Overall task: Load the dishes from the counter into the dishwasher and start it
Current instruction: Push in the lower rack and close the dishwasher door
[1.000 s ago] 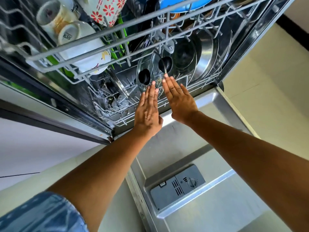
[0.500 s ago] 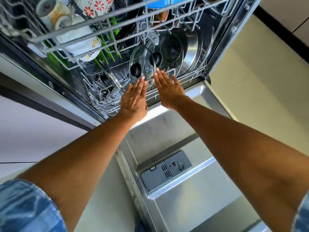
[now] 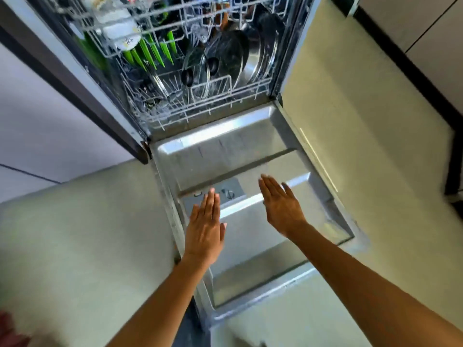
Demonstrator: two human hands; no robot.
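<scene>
The dishwasher stands open, its steel door [image 3: 225,146] folded down flat. The lower rack [image 3: 175,113] sits pushed inside, holding glass lids [image 3: 198,71], steel pans [image 3: 260,58] and cutlery. Above it the upper rack [image 3: 140,21] carries white mugs [image 3: 120,31] over green tines. My left hand [image 3: 204,229] hovers flat, fingers straight, above the door near the grey detergent dispenser [image 3: 229,192]. My right hand [image 3: 281,205] is flat too, fingers straight, over the door's middle. Neither hand holds anything.
Pale floor tiles [image 3: 363,146] lie to the right of the door and more to the left. A dark cabinet edge [image 3: 75,96] runs along the left of the dishwasher opening. A dark plinth [image 3: 411,78] lines the far right wall.
Both hands have drawn back from the lower rack's front to above the door's middle. The rack now sits deeper inside. My view has pulled back and tilted down.
</scene>
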